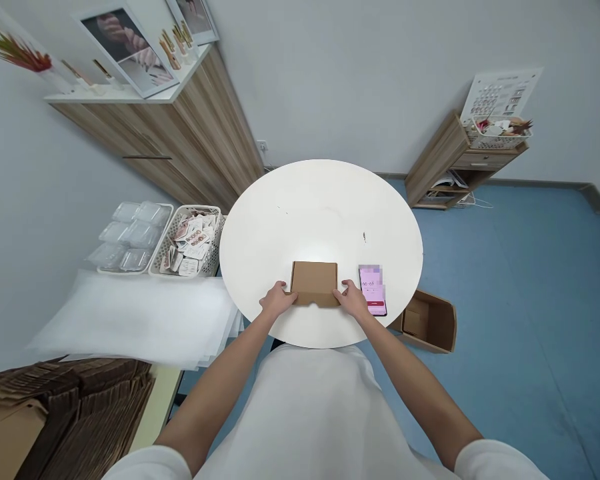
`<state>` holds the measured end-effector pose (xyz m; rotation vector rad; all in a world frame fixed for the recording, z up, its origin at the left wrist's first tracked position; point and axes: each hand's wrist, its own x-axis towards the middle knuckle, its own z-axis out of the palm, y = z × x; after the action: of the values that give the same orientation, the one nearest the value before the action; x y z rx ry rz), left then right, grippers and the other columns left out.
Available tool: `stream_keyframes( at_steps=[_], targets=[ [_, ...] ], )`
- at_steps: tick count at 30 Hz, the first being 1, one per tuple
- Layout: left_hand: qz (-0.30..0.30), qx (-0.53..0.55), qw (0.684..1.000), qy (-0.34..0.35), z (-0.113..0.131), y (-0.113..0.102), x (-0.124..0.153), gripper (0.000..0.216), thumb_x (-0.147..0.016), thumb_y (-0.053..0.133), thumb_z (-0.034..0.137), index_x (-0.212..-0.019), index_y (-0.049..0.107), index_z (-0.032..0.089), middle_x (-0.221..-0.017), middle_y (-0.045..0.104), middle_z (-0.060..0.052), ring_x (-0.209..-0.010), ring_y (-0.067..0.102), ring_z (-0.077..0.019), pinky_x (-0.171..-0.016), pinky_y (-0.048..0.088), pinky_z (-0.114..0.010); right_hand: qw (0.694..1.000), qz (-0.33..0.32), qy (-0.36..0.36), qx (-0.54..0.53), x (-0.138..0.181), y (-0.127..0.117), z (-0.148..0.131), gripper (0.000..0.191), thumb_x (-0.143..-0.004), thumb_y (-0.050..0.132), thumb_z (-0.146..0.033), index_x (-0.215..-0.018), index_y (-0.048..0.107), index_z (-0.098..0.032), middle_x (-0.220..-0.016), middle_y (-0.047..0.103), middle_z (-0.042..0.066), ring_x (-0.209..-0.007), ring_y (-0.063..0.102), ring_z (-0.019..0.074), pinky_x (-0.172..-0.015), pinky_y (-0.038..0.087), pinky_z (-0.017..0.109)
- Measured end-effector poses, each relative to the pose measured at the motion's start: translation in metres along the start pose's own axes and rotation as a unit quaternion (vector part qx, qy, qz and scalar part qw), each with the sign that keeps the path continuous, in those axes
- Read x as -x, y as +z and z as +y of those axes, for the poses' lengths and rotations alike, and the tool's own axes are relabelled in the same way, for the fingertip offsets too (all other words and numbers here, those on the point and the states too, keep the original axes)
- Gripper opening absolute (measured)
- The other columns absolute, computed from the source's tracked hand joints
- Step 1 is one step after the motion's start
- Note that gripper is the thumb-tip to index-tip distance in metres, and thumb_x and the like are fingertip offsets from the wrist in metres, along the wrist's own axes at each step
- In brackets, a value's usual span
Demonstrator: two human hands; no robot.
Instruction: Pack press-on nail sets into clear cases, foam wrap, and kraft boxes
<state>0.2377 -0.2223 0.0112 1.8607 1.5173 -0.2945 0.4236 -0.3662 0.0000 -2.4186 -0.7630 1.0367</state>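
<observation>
A small brown cardboard box (315, 280) lies on the round white table (320, 200), its lid down and a notch in the near edge. My left hand (279, 299) grips its near left corner, thumb on top. At the near right corner, my right hand (352, 299) holds the box the same way, with its index finger bent beside the box. Just right of that hand lies a phone (373, 293) with a lit pink timer screen.
Left of the table stand a white basket (213, 257) of printed cards, clear plastic cases (140, 233) and white sheets (140, 317). Flattened cardboard (95, 407) is stacked nearer me. An open cardboard box (443, 327) sits on the floor at right, below the table edge.
</observation>
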Motion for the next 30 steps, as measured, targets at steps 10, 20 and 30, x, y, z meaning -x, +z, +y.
stream_keyframes(
  at_steps=[10,20,30],
  targets=[
    [0.095,-0.047,0.985,0.137,-0.006,0.006,0.014,0.042,-0.069,0.047,0.033,-0.110,0.052,0.026,-0.120,0.050,-0.005,-0.114,0.042,-0.0249,-0.092,0.030,-0.040,0.995,0.040,-0.088,0.006,0.017,-0.006,0.009,0.043,-0.076,0.045,-0.043,-0.111,0.049,-0.020,-0.111,0.054,0.007,-0.103,0.050,0.0209,-0.084,0.036,0.032],
    [0.038,0.049,0.984,0.167,0.003,-0.001,0.028,0.053,-0.067,0.046,0.020,-0.118,0.045,0.028,-0.112,0.055,-0.001,-0.100,0.051,-0.0217,-0.093,0.031,-0.039,0.987,-0.001,-0.157,-0.046,0.021,-0.009,0.000,0.046,-0.068,0.052,-0.023,-0.113,0.049,-0.022,-0.107,0.057,0.004,-0.102,0.050,0.0186,-0.090,0.036,0.034],
    [0.023,0.158,0.960,0.231,0.011,-0.015,0.028,0.054,-0.068,0.058,0.031,-0.121,0.045,0.026,-0.099,0.048,-0.004,-0.091,0.052,-0.0171,-0.078,0.046,-0.028,0.954,-0.056,-0.125,-0.268,0.022,-0.041,-0.011,0.048,-0.071,0.053,-0.024,-0.118,0.048,-0.019,-0.116,0.055,0.007,-0.107,0.052,0.0168,-0.089,0.041,0.030]
  ],
)
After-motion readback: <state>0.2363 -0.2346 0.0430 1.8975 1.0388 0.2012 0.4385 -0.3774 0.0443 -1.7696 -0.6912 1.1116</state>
